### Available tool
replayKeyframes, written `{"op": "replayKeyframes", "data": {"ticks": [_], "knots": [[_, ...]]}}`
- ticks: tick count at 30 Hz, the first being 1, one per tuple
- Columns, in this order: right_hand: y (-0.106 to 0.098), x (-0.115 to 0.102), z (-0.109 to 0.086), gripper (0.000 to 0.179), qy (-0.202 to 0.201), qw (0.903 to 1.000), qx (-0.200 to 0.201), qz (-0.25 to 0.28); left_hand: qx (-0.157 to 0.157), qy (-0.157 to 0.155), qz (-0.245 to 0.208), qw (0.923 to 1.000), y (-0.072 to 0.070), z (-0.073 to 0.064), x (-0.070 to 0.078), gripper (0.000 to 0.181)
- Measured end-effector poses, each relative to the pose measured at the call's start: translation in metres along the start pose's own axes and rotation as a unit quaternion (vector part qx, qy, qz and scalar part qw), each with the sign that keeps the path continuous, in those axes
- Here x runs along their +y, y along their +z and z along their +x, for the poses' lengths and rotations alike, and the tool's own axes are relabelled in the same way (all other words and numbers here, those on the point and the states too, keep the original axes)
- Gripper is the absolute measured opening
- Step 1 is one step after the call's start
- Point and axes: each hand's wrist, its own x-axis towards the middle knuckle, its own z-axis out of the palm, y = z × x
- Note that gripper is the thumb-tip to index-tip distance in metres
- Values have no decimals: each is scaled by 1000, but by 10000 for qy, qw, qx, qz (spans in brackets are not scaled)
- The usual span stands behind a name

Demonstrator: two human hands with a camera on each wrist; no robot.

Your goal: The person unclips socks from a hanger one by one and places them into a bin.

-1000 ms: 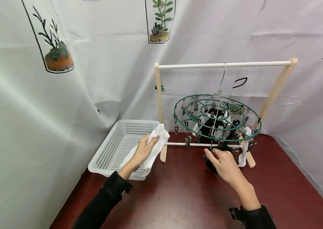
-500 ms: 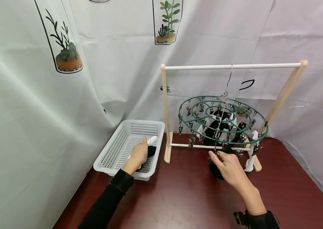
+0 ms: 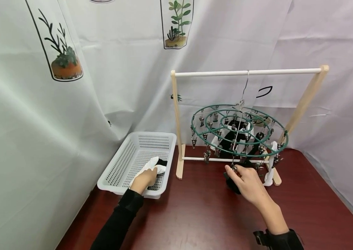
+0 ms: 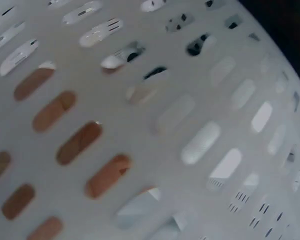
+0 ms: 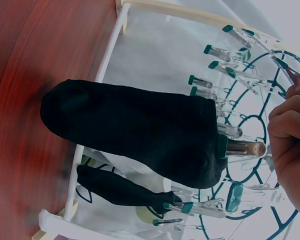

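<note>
One white cloth [image 3: 149, 164], in the one basket [image 3: 109, 185] left of the round hanger [image 3: 238, 132]; left hand [image 3: 146, 180] on it, fingers hidden, so I can't tell its grip; left-wrist view shows me only slotted wall before it; right hand [image 3: 249, 182] pinches a clip [image 5: 287, 70] at the hanger's near rim; right-wrist view clearly gives two black socks [image 5: 132, 130].

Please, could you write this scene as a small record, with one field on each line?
Left hand: inside the white perforated plastic basket, at white fabric; its grip is unclear
Also in basket: black fabric
Right hand: pinches a small metal clip below the round green hanger
Hanger support: white rod of a pale wooden rack
Hanging: black sock, white sock, among others
Surface: dark red table
Backdrop: white printed sheet
</note>
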Motion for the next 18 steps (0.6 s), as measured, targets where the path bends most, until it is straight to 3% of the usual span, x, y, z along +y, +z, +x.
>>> {"op": "replayKeyframes", "data": {"ticks": [3, 5, 8, 10, 11, 12, 13, 14, 16, 18], "knots": [[1, 2, -1, 50, 0, 10000, 59, 19, -76, 54, 108, 9999, 0, -2, 2, 49], [2, 3, -1, 50, -23, 9999, 111, 11, 95, 77, 270, 9996, -4, -7, 5, 53], [3, 4, -1, 49, -23, 9997, 227, -82, 818, 205, 581, 9947, -14, -23, 21, 56], [2, 5, -2, 49, -30, 9990, 351, -268, 1742, 570, 760, 9801, -24, -38, 40, 55], [2, 5, -2, 50, -41, 9984, 425, -378, 2333, 858, 791, 9654, -29, -44, 52, 53], [1, 6, -2, 50, -58, 9976, 500, -476, 2967, 1208, 781, 9441, -34, -50, 66, 50], [1, 6, -2, 50, -76, 9967, 576, -564, 3589, 1631, 685, 9165, -38, -54, 81, 47], [1, 7, -2, 50, -95, 9958, 648, -641, 4175, 2095, 500, 8828, -43, -57, 96, 42], [1, 9, -2, 50, -149, 9942, 790, -719, 5123, 2984, 130, 8052, -48, -58, 127, 34], [2, 11, -1, 43, -169, 9936, 895, -674, 5646, 3672, -180, 7389, -51, -56, 156, 29]]}}
